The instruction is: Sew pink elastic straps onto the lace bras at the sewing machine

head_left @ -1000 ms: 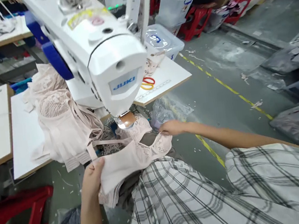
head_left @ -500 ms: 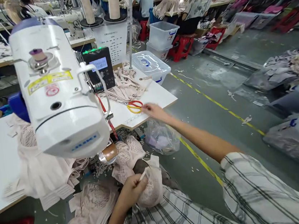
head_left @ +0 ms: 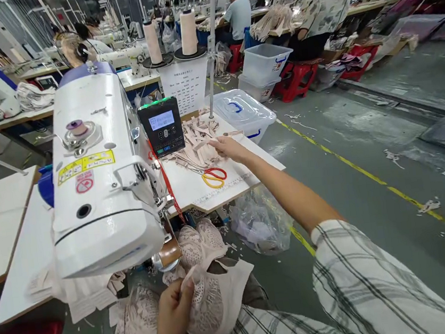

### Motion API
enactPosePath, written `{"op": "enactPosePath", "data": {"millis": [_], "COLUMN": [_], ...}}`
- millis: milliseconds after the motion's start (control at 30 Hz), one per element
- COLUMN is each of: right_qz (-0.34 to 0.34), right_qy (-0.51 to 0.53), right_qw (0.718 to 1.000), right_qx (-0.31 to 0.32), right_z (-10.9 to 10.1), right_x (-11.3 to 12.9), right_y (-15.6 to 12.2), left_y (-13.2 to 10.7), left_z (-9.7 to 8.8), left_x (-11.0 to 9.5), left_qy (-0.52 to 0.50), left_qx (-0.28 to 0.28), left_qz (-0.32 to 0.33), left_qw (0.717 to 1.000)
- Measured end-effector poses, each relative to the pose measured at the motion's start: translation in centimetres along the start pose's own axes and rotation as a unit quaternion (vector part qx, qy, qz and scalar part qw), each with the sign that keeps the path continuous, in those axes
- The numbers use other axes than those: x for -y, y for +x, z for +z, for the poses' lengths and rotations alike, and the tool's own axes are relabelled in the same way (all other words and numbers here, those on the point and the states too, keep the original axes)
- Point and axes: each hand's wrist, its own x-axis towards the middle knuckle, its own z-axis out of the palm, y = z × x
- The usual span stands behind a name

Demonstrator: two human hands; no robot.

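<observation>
My left hand (head_left: pixel 174 306) is closed on the edge of a pale pink lace bra (head_left: pixel 214 304) above my lap. The bra's other cup (head_left: pixel 199 242) lies close to the sewing machine's front end. Over the white tabletop, my right hand (head_left: pixel 226 149) reaches into a pile of pale pink fabric strips (head_left: pixel 196 132). Its thumb and fingers pinch the end of one strip (head_left: pixel 203 144). Scissors with red and yellow handles (head_left: pixel 214 177) rest on the table just below that hand. The white sewing machine (head_left: pixel 95 176) stands left of both hands.
A control panel (head_left: pixel 161 125) and thread cones (head_left: pixel 188 34) stand behind the strips. More lace bras (head_left: pixel 133 322) hang at lower left. A plastic bag (head_left: pixel 259 224) sits below the table edge. A lidded clear box (head_left: pixel 242 111) stands behind the table. Co-workers sit farther back.
My right hand has moved from beside the scissors up to the fabric strips and pinches one. My left hand still holds the bra, whose cup now faces up more. The camera view has shifted.
</observation>
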Motion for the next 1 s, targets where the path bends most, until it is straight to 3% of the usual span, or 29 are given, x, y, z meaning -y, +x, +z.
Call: {"op": "enactPosePath", "data": {"millis": [133, 200, 267, 300, 367, 500, 567, 667, 767, 833, 900, 1000], "right_qz": [0.03, 0.103, 0.206, 0.251, 0.306, 0.274, 0.234, 0.209, 0.238, 0.264, 0.267, 0.211], "right_qy": [0.156, 0.352, 0.453, 0.469, 0.472, 0.464, 0.458, 0.463, 0.461, 0.431, 0.355, 0.231], "right_qw": [0.98, 0.909, 0.831, 0.805, 0.787, 0.834, 0.853, 0.848, 0.825, 0.827, 0.857, 0.914], "right_qx": [0.121, 0.199, 0.249, 0.264, 0.253, 0.118, 0.092, 0.152, 0.225, 0.246, 0.263, 0.259], "right_z": [4.6, 7.4, 9.5, 10.3, 11.7, 14.4, 15.4, 16.2, 16.0, 15.4, 14.7, 13.8], "right_x": [0.1, 0.2, 0.3, 0.3, 0.1, -0.2, 0.0, 0.6, 0.6, 0.0, -0.6, -1.1], "right_y": [-10.4, -16.6, -21.7, -23.6, -26.0, -26.6, -26.3, -26.1, -26.2, -26.3, -26.3, -26.3], "left_y": [-0.2, -0.4, -0.6, -0.7, -1.2, -2.3, -2.7, -2.9, -2.8, -2.8, -2.7, -2.7], "left_z": [-0.6, -1.1, -1.7, -2.0, -2.5, -3.1, -3.2, -3.4, -3.9, -4.2, -4.4, -4.5], "left_x": [-1.4, -1.7, -1.7, -1.7, -1.7, -2.0, -2.2, -2.2, -2.0, -1.8, -1.6, -1.5], "left_qy": [0.027, 0.037, 0.048, 0.05, 0.038, -0.013, -0.018, -0.001, 0.015, 0.017, 0.006, -0.015], "left_qx": [-0.027, -0.022, -0.022, -0.023, -0.018, 0.008, 0.01, -0.003, -0.022, -0.034, -0.032, -0.02], "left_qz": [0.034, 0.062, 0.067, 0.066, 0.064, 0.074, 0.077, 0.065, 0.051, 0.043, 0.029, 0.019], "left_qw": [0.999, 0.997, 0.996, 0.996, 0.997, 0.997, 0.997, 0.998, 0.998, 0.998, 0.999, 1.0]}}
